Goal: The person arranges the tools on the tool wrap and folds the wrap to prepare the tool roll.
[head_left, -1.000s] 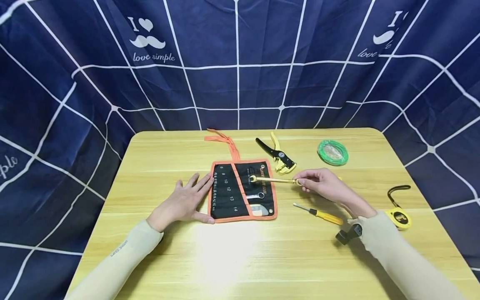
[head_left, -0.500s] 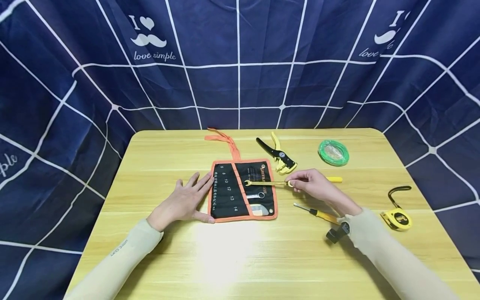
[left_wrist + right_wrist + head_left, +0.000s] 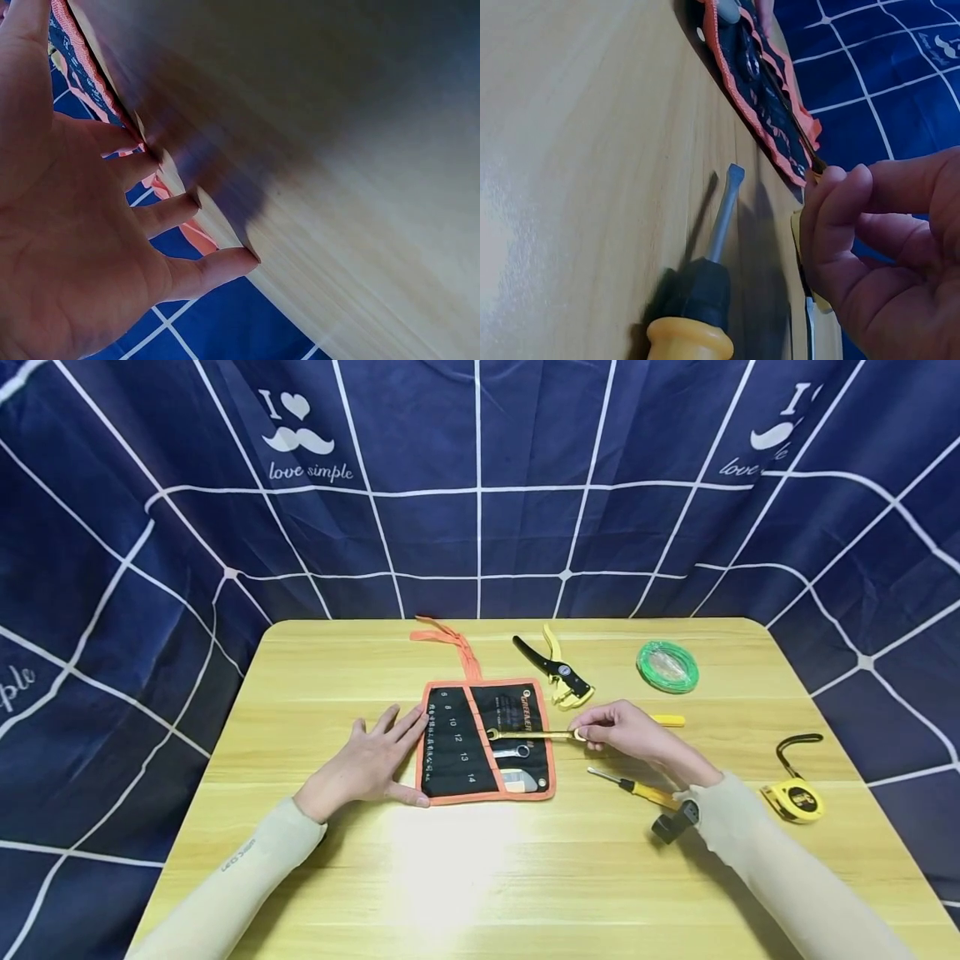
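A black tool roll [image 3: 457, 743] with orange trim lies open at the table's middle, and two steel wrenches [image 3: 514, 751] sit in its right-hand pockets. My left hand [image 3: 390, 752] lies flat on the table, fingers spread, its fingertips touching the roll's left edge [image 3: 82, 64]. My right hand [image 3: 582, 732] pinches the end of a gold wrench [image 3: 532, 735], which lies level with its open head over the roll's right panel. In the right wrist view my curled fingers [image 3: 847, 225] hold the wrench just past the roll [image 3: 761, 82].
A yellow-handled screwdriver [image 3: 637, 787] [image 3: 709, 289] lies just in front of my right hand. A wire stripper [image 3: 558, 671] and a green wire coil [image 3: 667, 666] lie farther back. A yellow tape measure [image 3: 795, 795] is at the right. Blue checked cloth surrounds the table [image 3: 465, 877].
My right hand has carried the gold wrench left and a little nearer, so its head now lies lower over the roll's pockets. The left hand has not moved.
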### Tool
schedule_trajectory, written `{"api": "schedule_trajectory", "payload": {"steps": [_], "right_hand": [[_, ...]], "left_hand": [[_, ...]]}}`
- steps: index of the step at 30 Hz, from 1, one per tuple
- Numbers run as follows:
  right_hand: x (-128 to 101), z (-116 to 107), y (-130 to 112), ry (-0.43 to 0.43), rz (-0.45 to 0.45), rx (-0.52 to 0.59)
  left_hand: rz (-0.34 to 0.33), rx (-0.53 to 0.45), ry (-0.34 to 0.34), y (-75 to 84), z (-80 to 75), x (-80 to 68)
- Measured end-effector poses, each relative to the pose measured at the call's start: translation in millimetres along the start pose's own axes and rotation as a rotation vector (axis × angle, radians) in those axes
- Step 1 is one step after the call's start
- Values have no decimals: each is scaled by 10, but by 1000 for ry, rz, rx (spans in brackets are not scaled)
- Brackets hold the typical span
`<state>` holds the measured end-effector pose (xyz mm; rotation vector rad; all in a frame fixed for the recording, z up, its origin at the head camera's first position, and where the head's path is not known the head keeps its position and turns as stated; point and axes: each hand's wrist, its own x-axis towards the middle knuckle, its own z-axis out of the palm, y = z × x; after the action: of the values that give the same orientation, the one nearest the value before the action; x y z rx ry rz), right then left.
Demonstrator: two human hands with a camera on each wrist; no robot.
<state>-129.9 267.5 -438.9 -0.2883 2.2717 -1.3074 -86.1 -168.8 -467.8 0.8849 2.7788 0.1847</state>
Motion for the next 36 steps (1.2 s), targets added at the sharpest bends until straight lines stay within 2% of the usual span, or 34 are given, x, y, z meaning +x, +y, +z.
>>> {"api": "schedule_trajectory", "payload": {"steps": [6, 11, 20, 30, 36], "right_hand": [[35, -11, -1, -50, -18, 5], [109, 41, -17, -63, -46, -3], [128, 131, -66, -25, -54, -52], [157, 235, -120, -33, -115, -24], [207, 334, -142, 3, -151, -97]], "left_hand": [[9, -2, 13, -13, 19, 6], [0, -9, -1, -6, 9, -9], [6, 4, 1, -7, 9, -5], [25, 25, 16, -12, 2, 17], [18, 18, 7, -15, 6, 13]]}}
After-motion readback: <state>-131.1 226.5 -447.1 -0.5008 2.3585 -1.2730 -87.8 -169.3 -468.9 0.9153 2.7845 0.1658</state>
